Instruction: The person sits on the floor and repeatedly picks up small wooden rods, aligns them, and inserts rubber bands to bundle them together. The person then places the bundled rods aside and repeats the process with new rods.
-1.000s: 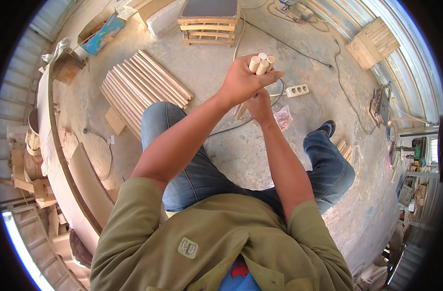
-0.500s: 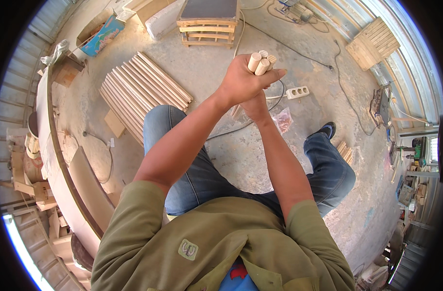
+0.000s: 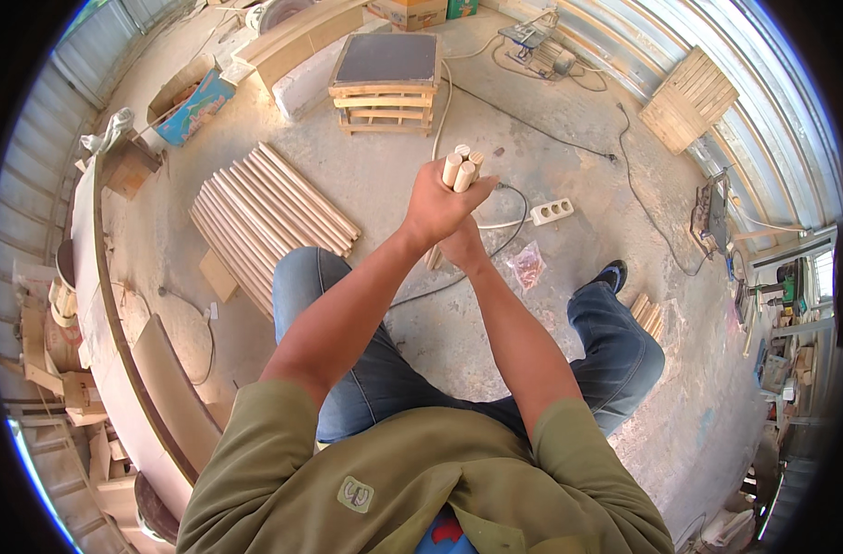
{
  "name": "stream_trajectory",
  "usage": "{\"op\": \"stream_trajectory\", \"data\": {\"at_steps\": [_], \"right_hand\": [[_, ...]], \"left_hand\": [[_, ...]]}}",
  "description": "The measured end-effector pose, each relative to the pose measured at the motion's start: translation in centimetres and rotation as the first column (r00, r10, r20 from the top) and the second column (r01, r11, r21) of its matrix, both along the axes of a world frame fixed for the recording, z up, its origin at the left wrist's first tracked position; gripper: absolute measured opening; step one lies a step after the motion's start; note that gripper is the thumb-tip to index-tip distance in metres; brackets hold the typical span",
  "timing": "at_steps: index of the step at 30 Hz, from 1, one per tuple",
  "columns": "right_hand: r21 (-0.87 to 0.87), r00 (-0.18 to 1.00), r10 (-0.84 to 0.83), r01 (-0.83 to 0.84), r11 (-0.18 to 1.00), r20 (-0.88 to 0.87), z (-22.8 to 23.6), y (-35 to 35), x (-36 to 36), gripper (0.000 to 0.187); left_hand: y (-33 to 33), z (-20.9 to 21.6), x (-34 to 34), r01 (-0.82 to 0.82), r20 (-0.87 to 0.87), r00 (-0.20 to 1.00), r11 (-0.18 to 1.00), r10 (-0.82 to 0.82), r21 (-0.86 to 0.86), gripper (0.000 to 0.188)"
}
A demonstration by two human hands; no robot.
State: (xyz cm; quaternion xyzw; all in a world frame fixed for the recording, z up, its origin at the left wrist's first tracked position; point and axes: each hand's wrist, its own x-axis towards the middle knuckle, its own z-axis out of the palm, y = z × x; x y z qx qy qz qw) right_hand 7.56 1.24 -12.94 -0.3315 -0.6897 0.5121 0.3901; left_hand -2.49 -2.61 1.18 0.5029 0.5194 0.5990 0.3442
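Note:
A small bundle of pale wooden dowels [image 3: 453, 170] stands roughly upright in front of me, several round ends showing at the top. Near those ends my left hand [image 3: 436, 205] is wrapped around the bundle, its thumb pointing right. Just below it, my right hand [image 3: 464, 246] is closed around the same bundle, partly hidden behind the left. The dowels' lower ends peek out beneath the hands. On the floor to the left lies a row of long wooden rods [image 3: 272, 217], side by side.
A white power strip [image 3: 553, 211] and a clear plastic bag [image 3: 527, 265] lie right of my hands. Short sticks [image 3: 647, 316] rest beside my right leg. Ahead stands a dark-topped wooden stand [image 3: 388, 60]. Cables [image 3: 532, 125] cross the concrete. A blue box [image 3: 193, 111] sits far left.
The whole view has tilted upward, showing more of the far floor. Both hands remain closed on the dowels and appear slightly lower and further left in the picture.

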Motion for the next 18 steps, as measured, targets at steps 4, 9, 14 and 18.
{"op": "stream_trajectory", "data": {"at_steps": [4,9,14,18], "right_hand": [[-0.066,0.995,0.015,-0.009,0.998,0.095,0.5,0.2,0.0,0.046],[-0.035,0.984,0.028,-0.022,0.999,0.173,-0.3,0.0,0.5,0.050],[-0.028,0.950,0.066,-0.060,0.998,0.305,-1.2,-0.2,1.1,0.047],[-0.094,0.954,0.092,-0.068,0.993,0.285,-1.9,0.0,1.0,0.045]], "left_hand": [[0.0,-0.1,-0.2,0.032,0.096,0.995,0.999,-0.028,-0.040,0.023],[0.1,-0.2,-0.7,0.043,0.018,0.999,0.999,-0.043,-0.017,0.021],[-0.2,-0.2,-0.3,0.064,0.011,0.998,0.998,-0.064,0.008,0.019],[-0.7,-0.3,-0.3,0.093,0.014,0.996,0.996,-0.093,-0.003,0.018]]}}
